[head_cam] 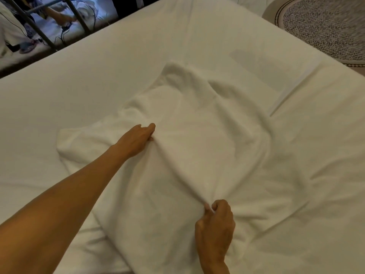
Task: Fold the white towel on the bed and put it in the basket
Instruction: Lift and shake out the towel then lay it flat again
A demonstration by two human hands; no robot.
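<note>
The white towel [197, 139] lay rumpled on the bed [98, 80], its long axis running from the near edge up toward the far right. The left hand [136, 141] pinched a raised fold with fingers nearly closed on the cloth. The right hand [215, 228] gripped the same ridge nearer, thumb and fingers clenched on it. A woven basket [324, 26] stood at the far right.

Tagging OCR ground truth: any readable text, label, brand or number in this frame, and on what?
None readable. The white towel, the bed sheet and the patterned basket carry no print. The clutter beyond the bed is too blurred to tell.
</note>
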